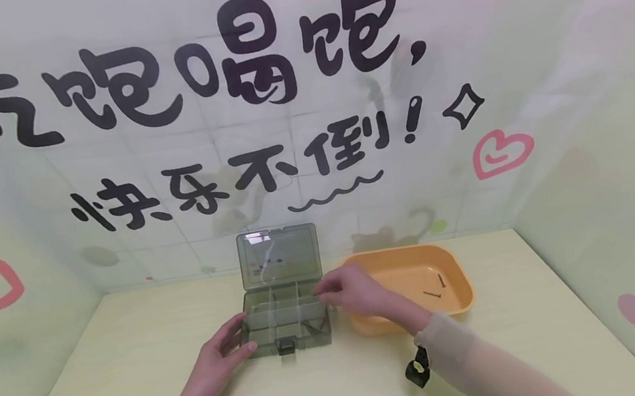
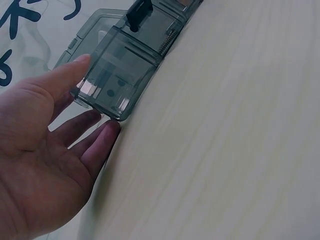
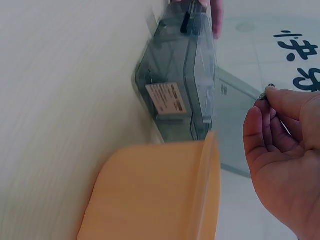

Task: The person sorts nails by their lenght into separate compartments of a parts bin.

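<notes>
A smoky clear compartment box (image 1: 263,348) stands on the table with its lid (image 1: 279,255) raised at the back. My left hand (image 1: 215,362) grips its left side, the thumb at the front corner. In the left wrist view, the left fingers (image 2: 102,142) touch the box's lower edge. My right hand (image 1: 359,292) is over the box's right back corner, pinching a small dark metal screw (image 3: 264,96) between thumb and fingertip; most of it is hidden. Several screws (image 1: 314,327) lie in the front right compartment.
Close to the box's right side stands an orange tray (image 1: 405,280), under my right forearm. Two screws (image 1: 432,294) lie inside it. A patterned wall with black writing rises behind the table (image 1: 341,393), and side walls flank it.
</notes>
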Demonstrator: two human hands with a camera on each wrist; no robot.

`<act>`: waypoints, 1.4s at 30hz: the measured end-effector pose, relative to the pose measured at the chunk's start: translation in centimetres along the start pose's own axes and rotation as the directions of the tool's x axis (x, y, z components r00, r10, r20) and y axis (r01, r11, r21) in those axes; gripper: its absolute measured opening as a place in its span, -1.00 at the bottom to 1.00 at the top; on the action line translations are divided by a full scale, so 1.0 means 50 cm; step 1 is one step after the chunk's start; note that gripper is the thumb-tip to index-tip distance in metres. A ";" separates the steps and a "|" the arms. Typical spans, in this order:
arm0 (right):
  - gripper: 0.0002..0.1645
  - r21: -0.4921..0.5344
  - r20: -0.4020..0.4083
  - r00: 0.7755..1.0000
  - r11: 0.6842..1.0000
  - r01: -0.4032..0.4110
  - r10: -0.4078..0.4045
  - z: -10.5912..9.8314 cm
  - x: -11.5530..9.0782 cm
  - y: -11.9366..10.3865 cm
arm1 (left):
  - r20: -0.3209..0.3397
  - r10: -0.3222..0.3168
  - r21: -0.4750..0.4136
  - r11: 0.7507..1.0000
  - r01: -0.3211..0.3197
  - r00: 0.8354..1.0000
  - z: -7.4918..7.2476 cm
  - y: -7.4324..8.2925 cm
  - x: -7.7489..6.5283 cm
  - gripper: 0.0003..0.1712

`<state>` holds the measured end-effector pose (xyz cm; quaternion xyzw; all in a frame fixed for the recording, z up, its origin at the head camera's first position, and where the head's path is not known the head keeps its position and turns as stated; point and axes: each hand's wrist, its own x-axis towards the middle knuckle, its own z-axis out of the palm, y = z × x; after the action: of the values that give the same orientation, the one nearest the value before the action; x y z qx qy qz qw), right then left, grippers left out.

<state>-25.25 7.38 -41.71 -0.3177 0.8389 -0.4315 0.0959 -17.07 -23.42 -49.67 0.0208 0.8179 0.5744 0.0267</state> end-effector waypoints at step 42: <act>-0.84 -0.039 -0.095 0.995 0.998 -0.047 0.043 0.120 0.037 -0.019 | -0.012 -0.004 0.005 1.000 0.004 1.000 0.003 -0.001 0.000 -0.17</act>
<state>-23.65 1.85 -44.43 -0.2800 0.8581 -0.4263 0.0596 -17.04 -23.30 -49.75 0.0155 0.8195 0.5724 0.0228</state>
